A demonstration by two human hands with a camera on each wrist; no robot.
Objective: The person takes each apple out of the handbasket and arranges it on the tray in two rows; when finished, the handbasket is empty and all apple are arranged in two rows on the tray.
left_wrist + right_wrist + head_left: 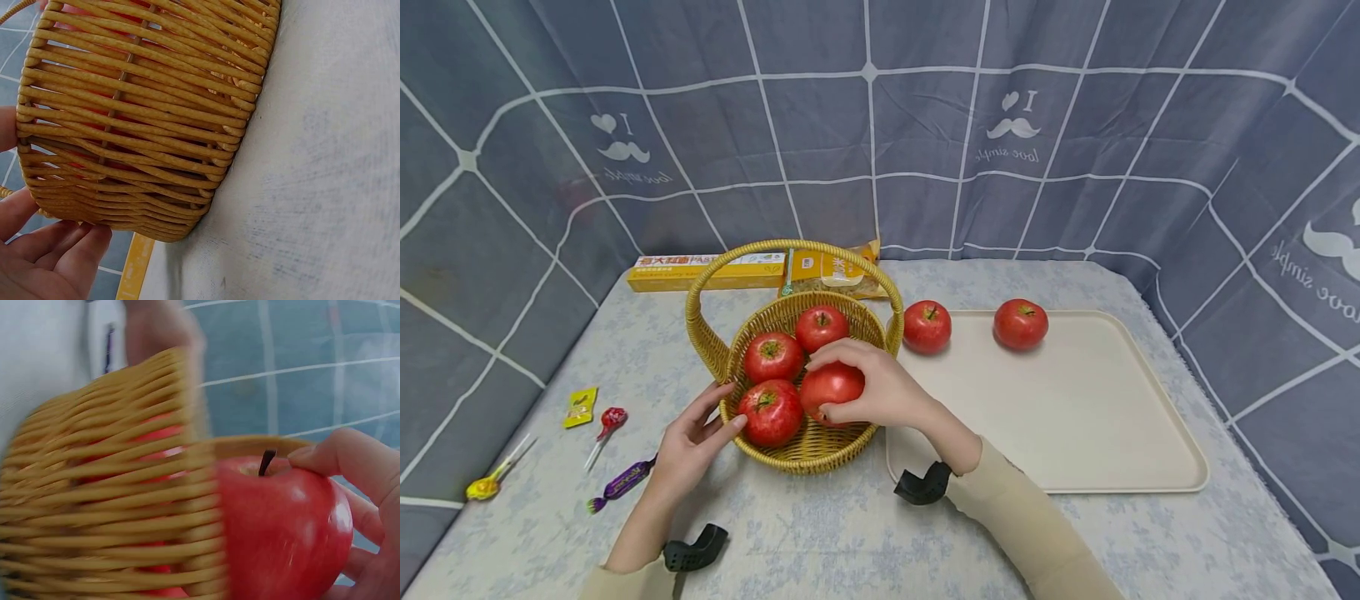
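A yellow wicker basket with a tall arched handle stands left of the middle. My left hand holds its left rim; in the left wrist view the fingers lie against the woven side. Inside the basket, my right hand grips a red apple between thumb and fingers. The right wrist view shows this apple with its stem, close behind the woven wall. Three other red apples lie in the basket: one at the back, one at the left and one in front.
Right of the basket lies a cream tray, with two apples at its back edge, one left and one right. Behind the basket are a yellow pasta box and a yellow packet. Several wrapped sweets lie at left.
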